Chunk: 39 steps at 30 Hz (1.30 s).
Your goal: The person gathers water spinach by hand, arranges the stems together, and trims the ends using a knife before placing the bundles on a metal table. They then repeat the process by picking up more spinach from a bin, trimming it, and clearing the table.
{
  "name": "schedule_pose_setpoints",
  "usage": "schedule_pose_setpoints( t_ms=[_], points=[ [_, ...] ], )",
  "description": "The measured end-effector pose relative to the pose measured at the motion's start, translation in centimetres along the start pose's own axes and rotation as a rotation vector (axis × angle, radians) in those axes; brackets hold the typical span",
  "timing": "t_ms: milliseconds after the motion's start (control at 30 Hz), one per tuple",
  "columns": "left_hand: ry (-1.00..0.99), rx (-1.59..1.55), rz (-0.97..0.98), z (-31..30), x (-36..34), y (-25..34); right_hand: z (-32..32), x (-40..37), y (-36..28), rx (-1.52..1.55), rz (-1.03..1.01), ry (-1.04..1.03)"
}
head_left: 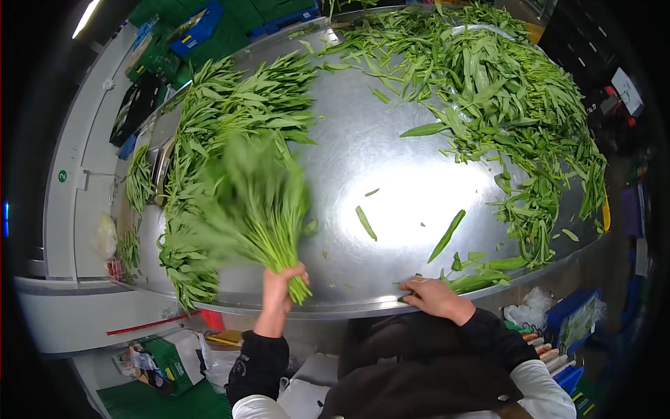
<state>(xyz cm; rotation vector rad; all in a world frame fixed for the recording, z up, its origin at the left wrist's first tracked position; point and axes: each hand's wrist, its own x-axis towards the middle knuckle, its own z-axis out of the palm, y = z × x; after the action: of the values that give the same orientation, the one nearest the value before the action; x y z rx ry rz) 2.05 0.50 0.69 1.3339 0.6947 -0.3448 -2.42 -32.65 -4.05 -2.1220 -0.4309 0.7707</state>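
My left hand (pixel 280 285) is closed around the stems of a bunch of water spinach (pixel 269 216). The bunch stands up and fans out above the metal table (pixel 349 157), its leaves blurred by motion. Cut stem ends poke out below my fist. By the table's near edge is my right hand (pixel 438 299), its fingers curled together. A small dark bit shows at the fingertips, too little to name. Just right of that hand lie loose leaves and stems (pixel 483 279).
Rows of bunched greens (pixel 244 98) line the table's left side. A large loose heap of greens (pixel 488 91) covers the right and far right. Green crates (pixel 157 59) stand beyond the far left edge. A blue crate (pixel 572 321) is below at right.
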Motion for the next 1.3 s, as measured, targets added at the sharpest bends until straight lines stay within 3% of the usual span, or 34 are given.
schedule_pose_setpoints(
  t_ms=[33, 100, 167, 233, 300, 367, 433, 500, 567, 600, 667, 700, 767, 833, 900, 967, 1167, 1267, 1300],
  points=[
    [0.03, 0.055, -0.112, -0.3, 0.1, -1.4, 0.6, 0.3, 0.0, -0.027, -0.014, -0.001],
    [-0.166, 0.068, -0.348, 3.0, -0.7, -2.9, 2.3, 0.7, -1.1, -0.102, -0.058, -0.009],
    [-0.549, -0.005, -0.41, 6.9, -0.4, -3.1, 3.7, 0.9, -2.1, -0.185, -0.094, -0.023],
    [-0.807, -0.062, -0.326, 10.2, 0.3, -0.1, 4.5, 1.2, -2.9, -0.323, -0.155, -0.08],
    [-0.882, -0.053, -0.201, 11.5, 1.4, 3.5, 4.3, 1.9, -3.4, -0.27, -0.142, -0.067],
    [-0.802, 0.333, 0.18, 10.8, 2.1, 7.0, 3.8, 2.7, -3.8, -0.073, -0.121, 0.007],
    [-0.518, 0.927, 0.505, 8.9, 2.2, 11.4, 3.6, 3.5, -4.2, -0.062, -0.094, 0.035],
    [-0.271, 1.315, 0.941, 1.5, 9.2, 8.2, 3.3, 4.2, -4.3, -0.056, -0.068, 0.065],
    [-0.177, 1.175, 0.99, -4.6, 14.7, 7.5, 3.2, 4.7, -4.1, -0.093, -0.018, 0.064],
    [-0.181, 1.174, 0.991, -5.2, 15.1, 8.2, 3.6, 5.3, -2.7, -0.029, -0.1, 0.117],
    [-0.046, 2.109, 1.22, -6.0, 15.7, 9.5, 2.4, 6.0, -2.4, -0.019, -0.039, 0.132],
    [-0.03, 2.11, 1.213, -6.7, 16.3, 9.5, 1.7, 6.7, -2.2, -0.015, 0.013, 0.146],
    [-0.028, 2.013, 1.382, -7.5, 17.1, 9.6, 0.7, 8.1, -2.1, -0.036, -0.013, 0.228],
    [0.001, 1.934, 1.429, -7.4, 17.1, 11.4, -0.4, 9.1, -2.6, 0.355, 0.285, 0.247],
    [0.031, 1.854, 1.479, -7.1, 16.8, 14.9, 0.3, 10.8, -1.6, 0.433, 0.249, 0.329],
    [0.162, 1.606, 1.704, -7.3, 17.6, 18.0, 0.6, 12.2, -1.0, 0.641, 0.319, 0.364],
    [0.271, 1.644, 1.726, -12.1, 27.4, 20.7, 1.3, 13.6, -1.4, 0.591, 0.411, 0.538],
    [0.288, 1.892, 1.38, -14.1, 31.8, 19.5, 0.8, 13.3, -1.6, 0.571, 0.442, 0.454],
    [0.274, 1.895, 1.373, -14.7, 32.9, 19.2, 1.0, 13.4, -1.2, 0.576, 0.453, 0.451]
  ],
)
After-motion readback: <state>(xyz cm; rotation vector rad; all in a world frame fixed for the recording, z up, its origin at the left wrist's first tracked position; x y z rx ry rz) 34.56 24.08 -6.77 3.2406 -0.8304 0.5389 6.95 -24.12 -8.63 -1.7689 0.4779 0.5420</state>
